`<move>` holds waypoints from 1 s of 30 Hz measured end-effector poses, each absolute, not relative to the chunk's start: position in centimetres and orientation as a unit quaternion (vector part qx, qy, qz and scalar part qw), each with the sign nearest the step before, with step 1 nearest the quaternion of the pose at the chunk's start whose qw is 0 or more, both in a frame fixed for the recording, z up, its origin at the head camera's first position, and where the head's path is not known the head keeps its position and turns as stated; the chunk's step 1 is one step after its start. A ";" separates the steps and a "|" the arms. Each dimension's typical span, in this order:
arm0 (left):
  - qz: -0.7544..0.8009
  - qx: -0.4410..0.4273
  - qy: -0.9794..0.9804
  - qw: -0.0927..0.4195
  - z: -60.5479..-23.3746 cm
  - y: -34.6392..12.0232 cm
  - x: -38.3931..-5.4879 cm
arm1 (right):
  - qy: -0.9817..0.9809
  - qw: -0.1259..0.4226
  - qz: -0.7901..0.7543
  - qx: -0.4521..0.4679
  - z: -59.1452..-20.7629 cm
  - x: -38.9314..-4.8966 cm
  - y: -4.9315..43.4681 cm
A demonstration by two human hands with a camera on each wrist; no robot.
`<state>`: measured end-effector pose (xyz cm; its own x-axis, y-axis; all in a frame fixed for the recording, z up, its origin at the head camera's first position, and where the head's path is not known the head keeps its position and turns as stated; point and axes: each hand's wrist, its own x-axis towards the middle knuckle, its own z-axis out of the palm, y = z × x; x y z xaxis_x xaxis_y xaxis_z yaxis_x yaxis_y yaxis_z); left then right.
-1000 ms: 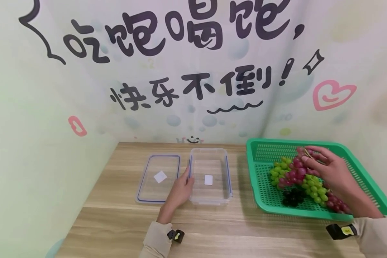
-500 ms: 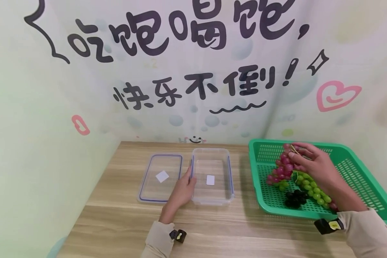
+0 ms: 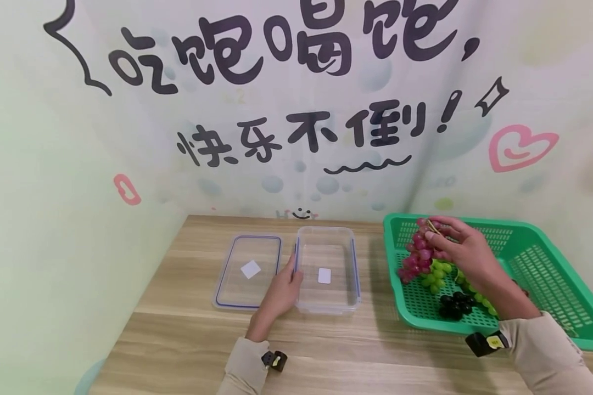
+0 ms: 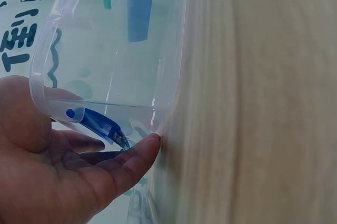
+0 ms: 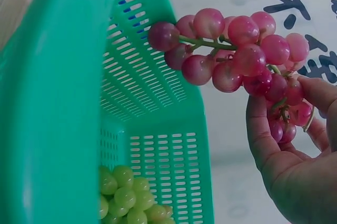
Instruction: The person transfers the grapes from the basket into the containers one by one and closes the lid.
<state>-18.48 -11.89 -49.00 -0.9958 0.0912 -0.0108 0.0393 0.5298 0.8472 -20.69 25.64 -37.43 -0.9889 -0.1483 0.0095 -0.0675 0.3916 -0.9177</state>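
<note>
My right hand [image 3: 466, 249] pinches a bunch of red grapes [image 3: 417, 255] by the stem end. The bunch hangs over the left part of a green basket [image 3: 397, 302]; in the right wrist view the grapes [image 5: 231, 50] stand out past my fingertips. My left hand [image 3: 279, 288] holds the left side of a clear plastic container [image 3: 353, 307], thumb at the rim and fingers along the outer wall. A blue clip [image 4: 100, 124] of the container hangs down beside my fingers in the left wrist view. Nothing but a small white label [image 3: 324, 276] shows in the container.
A clear lid with a blue seal [image 3: 232, 274] lies left of the container. In the basket lie green grapes [image 3: 437, 274] and black grapes [image 3: 456, 305]; my right forearm covers part of its contents. A printed wall cloth [image 3: 257, 186] rises behind the wooden table [image 3: 188, 329].
My right hand has moved left with the red grapes, from the basket's middle to near its left rim, uncovering green grapes. My left hand stays at the container.
</note>
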 end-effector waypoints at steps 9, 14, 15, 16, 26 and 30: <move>0.482 0.040 0.875 0.024 -48.9 -11.9 -18.4 | 0.836 0.033 -0.543 -0.069 -36.7 -21.1 24.6; 0.483 0.042 0.874 0.027 -49.0 -11.9 -18.5 | 0.841 0.033 -0.535 -0.074 -36.4 -21.3 24.2; 0.481 0.042 0.875 0.026 -49.0 -11.9 -18.5 | 0.842 0.033 -0.534 -0.074 -36.3 -21.3 24.1; 0.479 0.042 0.877 0.025 -49.0 -11.9 -18.5 | 0.842 0.034 -0.534 -0.075 -36.3 -21.3 24.1; 0.476 0.043 0.878 0.025 -48.9 -11.9 -18.5 | 0.844 0.036 -0.530 -0.078 -35.8 -21.8 23.4; 0.482 0.045 0.875 0.026 -48.6 -11.8 -18.4 | 0.841 0.035 -0.534 -0.085 -35.4 -22.0 23.0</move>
<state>-18.38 -11.83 -48.63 -0.9947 0.1027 -0.0016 0.0536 0.5320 0.8450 -22.03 22.97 -35.35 -0.9829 -0.1811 0.0321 -0.1060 0.4154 -0.9034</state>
